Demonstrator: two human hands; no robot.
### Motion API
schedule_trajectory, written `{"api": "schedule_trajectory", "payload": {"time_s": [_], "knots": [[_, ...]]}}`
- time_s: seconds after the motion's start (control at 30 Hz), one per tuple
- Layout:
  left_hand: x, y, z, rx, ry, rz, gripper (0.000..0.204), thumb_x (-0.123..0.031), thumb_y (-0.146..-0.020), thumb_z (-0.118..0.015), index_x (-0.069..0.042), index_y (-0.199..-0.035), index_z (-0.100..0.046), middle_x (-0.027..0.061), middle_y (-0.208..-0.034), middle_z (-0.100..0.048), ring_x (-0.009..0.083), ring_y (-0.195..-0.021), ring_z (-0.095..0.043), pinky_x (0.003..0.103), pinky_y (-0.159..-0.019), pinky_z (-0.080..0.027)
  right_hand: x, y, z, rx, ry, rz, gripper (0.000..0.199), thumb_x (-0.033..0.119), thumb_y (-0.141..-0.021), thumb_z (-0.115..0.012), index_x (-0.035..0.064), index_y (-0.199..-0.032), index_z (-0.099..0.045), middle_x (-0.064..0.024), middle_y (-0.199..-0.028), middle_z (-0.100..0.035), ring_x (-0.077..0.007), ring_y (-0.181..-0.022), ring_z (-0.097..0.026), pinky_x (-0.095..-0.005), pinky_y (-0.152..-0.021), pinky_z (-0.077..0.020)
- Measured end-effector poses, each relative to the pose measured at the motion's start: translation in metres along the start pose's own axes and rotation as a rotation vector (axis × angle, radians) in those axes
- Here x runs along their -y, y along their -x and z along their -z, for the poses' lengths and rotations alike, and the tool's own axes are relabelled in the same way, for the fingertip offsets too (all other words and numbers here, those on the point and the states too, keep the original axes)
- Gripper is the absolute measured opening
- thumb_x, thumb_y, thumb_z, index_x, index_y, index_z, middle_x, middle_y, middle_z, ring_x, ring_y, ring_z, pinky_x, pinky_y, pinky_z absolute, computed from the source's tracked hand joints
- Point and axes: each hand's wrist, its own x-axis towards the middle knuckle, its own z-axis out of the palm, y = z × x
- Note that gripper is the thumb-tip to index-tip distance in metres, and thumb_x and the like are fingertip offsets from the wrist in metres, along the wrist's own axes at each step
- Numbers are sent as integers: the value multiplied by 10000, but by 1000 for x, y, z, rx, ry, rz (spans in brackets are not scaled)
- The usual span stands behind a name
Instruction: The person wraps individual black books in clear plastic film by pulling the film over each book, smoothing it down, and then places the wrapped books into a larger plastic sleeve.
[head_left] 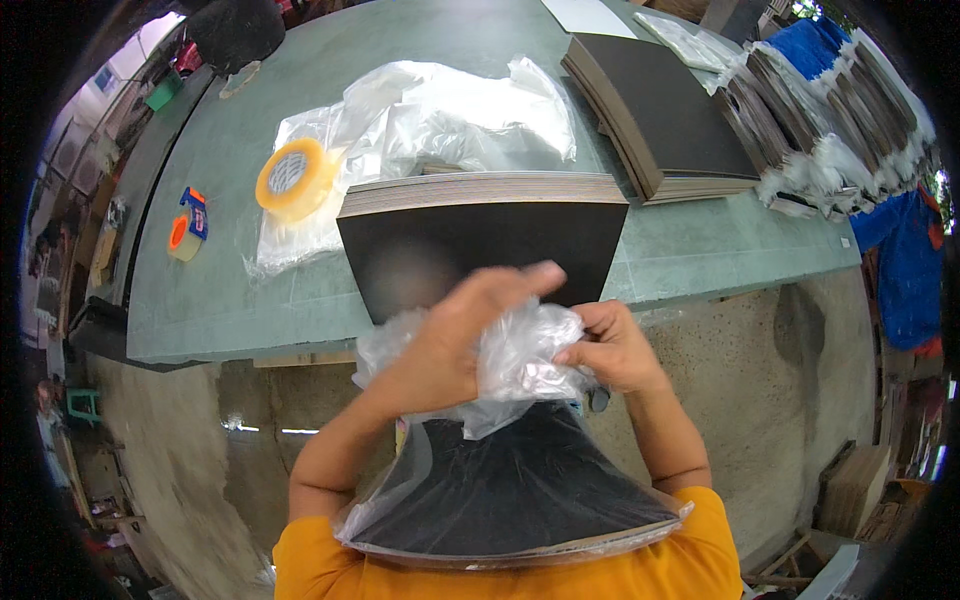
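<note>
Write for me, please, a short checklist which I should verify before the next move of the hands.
1. Right-hand grip pinches the clear plastic film: ok.
2. Left-hand grip also closed on the film: cannot tell; that hand is blurred.
3. Film covers the visible face of the black panel near the chest: ok.
4. Gathered film is smooth: not ok; it is crumpled between the hands.
5. Yellowish tape roll is on the table, apart from both hands: ok.
6. Left hand is clear of the black board stack behind it: cannot tell; they overlap in view.
</note>
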Motion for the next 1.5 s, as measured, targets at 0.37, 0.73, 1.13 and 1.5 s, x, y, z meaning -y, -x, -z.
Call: {"api": "schedule_trajectory", "payload": {"time_s": [0.37,0.73,1.13,1.5], "knots": [[2,47,23,-347,79,440,503,-215,-658,-696,-58,-1067,-450,91,-861,-559,146,-760,-550,290,-678,-442,-6,4,6,-212,-192,-20,154,86,-723,-642,-5,-827,-576,-57,-752,-605,-102,-623,-562,-240,-566,-462],[6,2,-26,-59,147,238,408,-99,-705,-663,-49,-1091,-541,108,-988,-583,168,-837,-569,282,-737,-439,-1,-8,0,-128,-105,57,252,222,-735,-663,-10,-797,-588,-41,-679,-581,-84,-620,-525,-207,-570,-418],[26,32,-4,-14,63,199,353,-60,-696,-650,-64,-1040,-570,103,-949,-581,169,-836,-567,272,-723,-449,4,-8,15,6,-106,49,192,138,-739,-646,-13,-852,-606,-40,-770,-613,-82,-662,-545,-220,-583,-438],[37,119,105,-1006,-172,395,152,-73,-749,-545,-15,-890,-546,82,-766,-552,151,-689,-550,266,-600,-466,6,22,45,-214,13,-71,227,107,-646,-702,-14,-804,-594,-55,-732,-607,-117,-663,-565,-259,-620,-451]]}}
